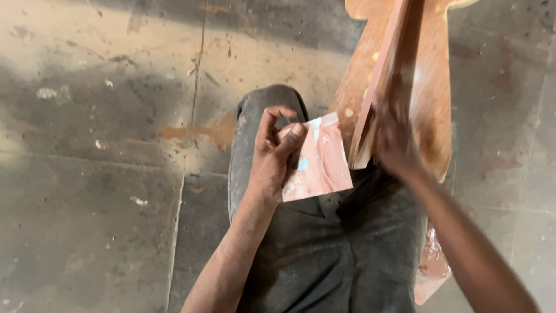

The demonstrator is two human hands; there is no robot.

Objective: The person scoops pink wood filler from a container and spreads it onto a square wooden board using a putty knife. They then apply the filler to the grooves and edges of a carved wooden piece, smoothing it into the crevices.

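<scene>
My left hand (277, 152) pinches a small square card (318, 159), smeared pink and reddish-brown, between thumb and fingers above my lap. My right hand (395, 139), blurred by motion, rests against the edge of a reddish-brown wooden piece (431, 87) with a raised rib down its middle. The wooden piece leans from the top of the view down onto my right thigh. The card's right edge sits close to the wood, just left of the rib.
I sit in dark grey trousers (324, 249) over a dusty concrete floor (104, 174) with paint stains and cracks. A crumpled pinkish-brown plastic piece (431, 266) lies under my right forearm beside my leg.
</scene>
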